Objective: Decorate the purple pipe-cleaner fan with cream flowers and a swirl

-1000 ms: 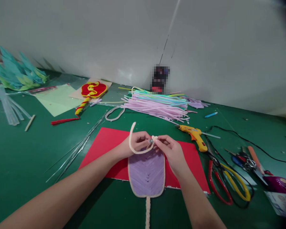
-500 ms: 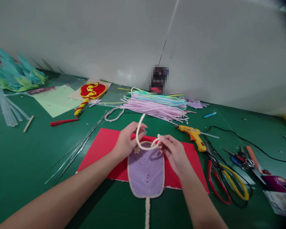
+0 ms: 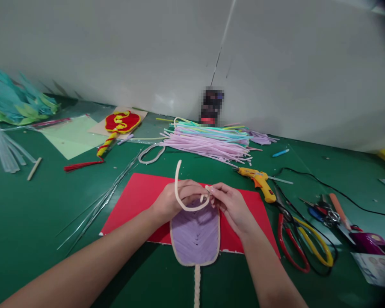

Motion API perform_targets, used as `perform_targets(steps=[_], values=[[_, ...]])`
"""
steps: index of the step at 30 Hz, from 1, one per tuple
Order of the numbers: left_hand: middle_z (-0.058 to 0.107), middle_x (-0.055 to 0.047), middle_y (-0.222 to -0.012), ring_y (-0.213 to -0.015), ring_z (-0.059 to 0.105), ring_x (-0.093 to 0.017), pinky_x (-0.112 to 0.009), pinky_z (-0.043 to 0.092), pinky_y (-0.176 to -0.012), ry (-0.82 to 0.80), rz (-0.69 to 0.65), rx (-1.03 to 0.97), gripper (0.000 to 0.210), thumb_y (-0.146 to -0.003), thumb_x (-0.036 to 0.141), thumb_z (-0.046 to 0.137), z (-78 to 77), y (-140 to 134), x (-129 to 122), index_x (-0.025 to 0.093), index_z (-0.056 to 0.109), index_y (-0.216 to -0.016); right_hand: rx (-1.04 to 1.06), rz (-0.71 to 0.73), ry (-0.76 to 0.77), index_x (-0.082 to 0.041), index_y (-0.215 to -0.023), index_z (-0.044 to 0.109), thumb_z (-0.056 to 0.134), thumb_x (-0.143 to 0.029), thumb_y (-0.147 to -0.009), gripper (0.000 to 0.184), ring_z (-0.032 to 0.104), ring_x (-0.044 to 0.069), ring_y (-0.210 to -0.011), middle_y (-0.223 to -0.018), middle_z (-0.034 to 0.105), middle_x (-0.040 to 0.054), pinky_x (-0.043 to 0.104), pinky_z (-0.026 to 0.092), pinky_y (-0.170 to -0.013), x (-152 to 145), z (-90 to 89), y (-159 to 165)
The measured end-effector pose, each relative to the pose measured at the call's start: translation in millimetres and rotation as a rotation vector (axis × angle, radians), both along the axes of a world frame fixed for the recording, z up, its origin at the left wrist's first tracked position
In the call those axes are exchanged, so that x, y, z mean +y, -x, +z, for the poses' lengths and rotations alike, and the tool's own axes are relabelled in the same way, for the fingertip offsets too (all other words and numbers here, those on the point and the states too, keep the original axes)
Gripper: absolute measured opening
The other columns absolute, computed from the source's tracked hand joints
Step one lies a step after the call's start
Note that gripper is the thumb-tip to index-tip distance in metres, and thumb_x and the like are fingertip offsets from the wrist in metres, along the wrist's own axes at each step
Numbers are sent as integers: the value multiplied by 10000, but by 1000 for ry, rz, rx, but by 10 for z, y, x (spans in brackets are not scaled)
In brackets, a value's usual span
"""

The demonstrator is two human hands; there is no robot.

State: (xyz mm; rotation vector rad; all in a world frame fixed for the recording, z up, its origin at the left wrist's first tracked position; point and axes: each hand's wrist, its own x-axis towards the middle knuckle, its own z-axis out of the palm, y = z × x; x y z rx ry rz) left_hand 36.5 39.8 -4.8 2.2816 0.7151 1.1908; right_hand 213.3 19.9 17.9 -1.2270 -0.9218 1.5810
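A cream pipe cleaner [image 3: 188, 209] is bent into a wide curve, with small loops at its right end and its free tip pointing up. My right hand [image 3: 232, 205] pinches the looped end between thumb and fingertips. From the left, my left hand [image 3: 171, 199] reaches behind the curve, its fingers closed at the same looped end; the fingertips are partly hidden. Below both hands lies a purple fan-shaped piece [image 3: 195, 239] with a cream edge and a twisted cream handle [image 3: 197, 284]. Its top is covered by the hands. The fan lies partly on a red sheet [image 3: 133, 205].
Behind the sheet is a pile of pastel pipe cleaners [image 3: 205, 143]. A yellow glue gun [image 3: 259, 182], pliers [image 3: 291, 239] and a black cord [image 3: 333, 188] lie right. Thin wires [image 3: 105, 199] and a red-and-yellow fan [image 3: 123, 122] lie left. A wall [image 3: 115, 51] rises behind.
My left hand has moved right to meet my right fingers at the looped end. The pipe cleaner's curve has shifted left and lower, and my right hand slightly left.
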Motion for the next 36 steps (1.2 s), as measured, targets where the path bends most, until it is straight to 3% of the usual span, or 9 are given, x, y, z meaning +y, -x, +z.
perform_targets(steps=[7, 12, 18, 25, 32, 36], values=[[663, -81, -918, -837, 626, -145, -253, 502, -732, -224, -20, 79, 153, -845, 190, 510, -43, -17, 26, 157, 605, -961, -134, 2, -117, -156, -711, 621, 710, -356, -657, 226, 518, 87, -539, -586, 605, -19, 226, 404, -560, -4, -31, 3], [678, -85, -929, -860, 630, -179, -288, 499, -746, -481, -4, 196, 197, -821, 182, 535, 59, -6, 5, 147, 586, -1007, -167, -28, -152, -158, -717, 611, 702, -363, -661, 232, 535, 102, -563, -610, 620, -4, 241, 428, -581, 16, -38, -44], [674, -69, -898, -830, 622, -168, -290, 498, -742, -494, 38, 217, 162, -829, 171, 517, 13, -29, -10, 149, 581, -977, -285, -35, -207, -158, -723, 603, 680, -372, -681, 231, 541, 105, -572, -615, 612, -4, 238, 425, -582, 21, -39, -22], [626, -56, -775, -709, 578, -126, -238, 471, -631, -247, 91, 59, 95, -844, 171, 494, -28, -132, -40, 156, 585, -827, -306, -1, -281, -174, -734, 607, 655, -373, -697, 208, 571, 126, -652, -684, 627, 5, 241, 451, -621, -1, -49, 37], [493, 20, -615, -521, 456, -76, -188, 364, -479, 225, 201, -59, 82, -797, 214, 532, 51, -209, -80, 153, 566, -755, -288, -21, -299, -179, -734, 602, 669, -361, -677, 202, 585, 134, -665, -697, 624, 3, 255, 470, -653, 2, -120, 60], [480, 25, -634, -518, 445, -71, -187, 364, -481, 456, 130, -159, 110, -792, 258, 527, 27, -213, -58, 149, 545, -798, -298, -26, -290, -179, -744, 609, 663, -363, -686, 201, 590, 138, -672, -708, 627, 8, 264, 475, -660, 1, -126, 59]])
